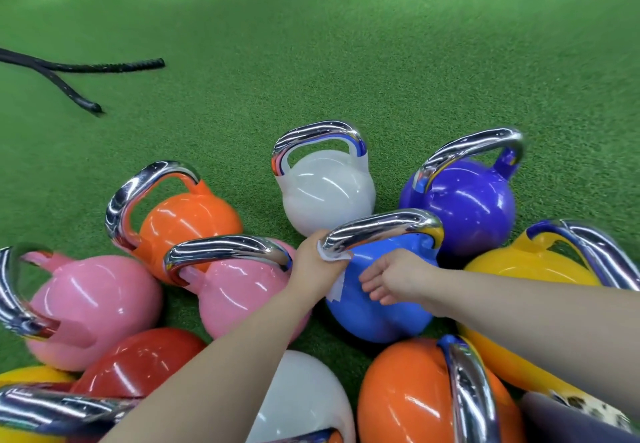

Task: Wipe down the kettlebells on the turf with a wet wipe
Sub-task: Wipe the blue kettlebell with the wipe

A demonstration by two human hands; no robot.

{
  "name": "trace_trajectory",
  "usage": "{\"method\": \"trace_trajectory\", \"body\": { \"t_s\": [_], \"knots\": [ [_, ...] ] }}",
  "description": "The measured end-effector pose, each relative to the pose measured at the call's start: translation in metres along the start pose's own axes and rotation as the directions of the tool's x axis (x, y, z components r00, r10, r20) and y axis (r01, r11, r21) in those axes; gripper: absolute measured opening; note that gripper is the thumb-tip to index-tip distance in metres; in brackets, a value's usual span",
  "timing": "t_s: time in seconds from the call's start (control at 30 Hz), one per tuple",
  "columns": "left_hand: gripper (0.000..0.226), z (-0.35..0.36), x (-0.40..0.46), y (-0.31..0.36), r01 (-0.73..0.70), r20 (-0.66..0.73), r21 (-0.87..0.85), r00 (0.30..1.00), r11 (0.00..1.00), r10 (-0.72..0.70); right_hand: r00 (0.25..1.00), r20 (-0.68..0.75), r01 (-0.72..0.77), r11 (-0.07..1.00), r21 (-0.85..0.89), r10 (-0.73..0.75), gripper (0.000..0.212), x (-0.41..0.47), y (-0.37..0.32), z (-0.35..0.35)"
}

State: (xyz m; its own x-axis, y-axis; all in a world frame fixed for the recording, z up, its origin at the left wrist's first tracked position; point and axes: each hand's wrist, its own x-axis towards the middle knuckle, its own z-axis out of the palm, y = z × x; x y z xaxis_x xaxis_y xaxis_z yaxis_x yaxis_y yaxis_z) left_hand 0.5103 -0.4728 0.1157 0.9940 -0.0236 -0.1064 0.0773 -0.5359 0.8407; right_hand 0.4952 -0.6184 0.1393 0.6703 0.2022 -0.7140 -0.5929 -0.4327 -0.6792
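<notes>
A cluster of glossy kettlebells with chrome handles stands on green artificial turf (381, 61) in the lower half of the frame. At centre right of the frame sits the light-blue kettlebell (374, 311). The left hand (317, 262) curls round the left end of its chrome handle (381, 231), with the white wet wipe (334, 257) pinched between the fingers and the metal; a loose tail of the wipe hangs down against the blue body. The right hand (394, 279) rests on the upper face of the same kettlebell, fingers extended and relaxed, holding nothing. Above the light-blue kettlebell stand a white kettlebell (329, 196) at centre and a purple kettlebell (464, 207) at upper right. To the left stand an orange kettlebell (187, 220) and two pink kettlebells, one just beside the left hand (235, 290) and one at the left edge (93, 304). A yellow kettlebell (526, 266) lies at the right edge behind the right forearm. Along the bottom edge are a red kettlebell (138, 363), a second white kettlebell (301, 397) and a second orange kettlebell (408, 397). A black battle rope (79, 68) lies on the turf at upper left, well apart from the cluster.
</notes>
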Motion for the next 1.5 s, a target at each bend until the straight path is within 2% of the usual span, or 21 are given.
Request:
{"method": "trace_trajectory", "body": {
  "t_s": [0.1,0.17,0.3,0.4,0.43,0.53,0.6,0.63,0.67,0.73,0.77,0.83,0.9,0.93,1.0,1.07,1.17,1.3,1.33,1.4,1.5],
  "knots": [
    [0.019,0.003,-0.001,0.01,0.034,-0.102,0.085,0.994,0.996,-0.025,0.995,0.09,-0.007,0.932,-0.363,0.042,0.039,-0.003,0.001,-0.012],
    [0.031,0.0,0.0,0.025,0.003,-0.079,0.267,0.997,0.964,0.018,0.983,0.16,-0.002,0.864,-0.504,0.095,0.04,-0.003,-0.002,-0.019],
    [0.022,-0.004,0.008,0.057,-0.135,0.091,0.633,0.991,0.762,0.1,0.96,0.225,0.012,0.78,-0.626,0.165,0.035,0.0,-0.006,-0.041],
    [0.012,0.002,0.014,0.079,-0.261,0.221,0.763,0.965,0.592,0.14,0.934,0.258,-0.005,0.734,-0.679,0.245,0.034,-0.004,-0.007,-0.068],
    [0.018,0.005,0.015,0.087,-0.283,0.253,0.783,0.959,0.554,0.132,0.925,0.248,-0.033,0.714,-0.699,0.287,0.033,-0.006,-0.006,-0.079],
    [0.037,0.013,0.018,0.104,-0.286,0.302,0.806,0.952,0.519,0.055,0.901,0.143,-0.152,0.607,-0.78,0.41,0.017,-0.009,-0.001,-0.109],
    [0.023,0.021,0.021,0.113,-0.299,0.322,0.8,0.946,0.52,0.048,0.902,0.053,-0.201,0.527,-0.826,0.429,0.017,-0.009,0.0,-0.124],
    [0.009,0.027,0.022,0.116,-0.315,0.335,0.794,0.94,0.52,0.059,0.909,0.012,-0.214,0.491,-0.844,0.418,0.019,-0.009,-0.003,-0.129],
    [0.007,0.033,0.023,0.121,-0.335,0.348,0.787,0.934,0.517,0.077,0.92,-0.031,-0.229,0.469,-0.853,0.392,0.018,-0.009,-0.009,-0.134],
    [0.019,0.043,0.025,0.126,-0.346,0.347,0.79,0.933,0.507,0.096,0.946,-0.085,-0.229,0.46,-0.858,0.312,0.011,-0.01,-0.029,-0.137],
    [0.021,0.045,0.025,0.127,-0.359,0.354,0.793,0.929,0.492,0.107,0.963,-0.1,-0.207,0.452,-0.867,0.249,0.015,-0.01,-0.041,-0.136],
    [0.024,0.041,0.026,0.123,-0.402,0.38,0.797,0.914,0.45,0.142,0.989,-0.13,-0.146,0.361,-0.921,0.069,0.03,-0.015,-0.066,-0.132],
    [0.024,0.031,0.025,0.113,-0.412,0.378,0.794,0.911,0.448,0.168,0.975,-0.121,-0.082,0.205,-0.975,-0.185,0.036,-0.015,-0.085,-0.125],
    [0.022,0.026,0.025,0.106,-0.4,0.363,0.788,0.916,0.469,0.172,0.958,-0.09,-0.036,0.196,-0.98,-0.273,0.037,-0.014,-0.09,-0.121],
    [0.017,0.015,0.025,0.095,-0.374,0.335,0.762,0.926,0.528,0.173,0.937,-0.023,0.069,0.251,-0.965,-0.348,0.041,-0.011,-0.097,-0.114],
    [0.016,0.007,0.022,0.085,-0.358,0.317,0.731,0.932,0.581,0.176,0.921,0.01,0.169,0.377,-0.911,-0.389,0.043,-0.009,-0.097,-0.107],
    [0.028,-0.002,0.018,0.069,-0.3,0.25,0.647,0.952,0.7,0.178,0.892,-0.005,0.263,0.529,-0.807,-0.452,0.031,-0.001,-0.082,-0.105],
    [0.02,-0.008,0.009,0.037,-0.072,0.114,0.318,0.993,0.945,0.037,0.856,-0.131,0.347,0.744,-0.571,-0.5,0.034,0.003,-0.055,-0.109],
    [0.015,-0.008,0.006,0.033,-0.038,0.074,0.233,0.997,0.972,0.021,0.835,-0.18,0.374,0.777,-0.507,-0.52,0.036,0.003,-0.051,-0.111],
    [0.011,-0.008,0.003,0.028,-0.01,0.04,0.194,0.999,0.981,0.002,0.795,-0.282,0.425,0.825,-0.373,-0.537,0.039,0.004,-0.042,-0.111],
    [0.017,-0.01,0.009,0.032,-0.051,0.11,0.332,0.994,0.942,0.015,0.766,-0.344,0.458,0.837,-0.3,-0.543,0.041,0.008,-0.035,-0.11]
  ]
}}
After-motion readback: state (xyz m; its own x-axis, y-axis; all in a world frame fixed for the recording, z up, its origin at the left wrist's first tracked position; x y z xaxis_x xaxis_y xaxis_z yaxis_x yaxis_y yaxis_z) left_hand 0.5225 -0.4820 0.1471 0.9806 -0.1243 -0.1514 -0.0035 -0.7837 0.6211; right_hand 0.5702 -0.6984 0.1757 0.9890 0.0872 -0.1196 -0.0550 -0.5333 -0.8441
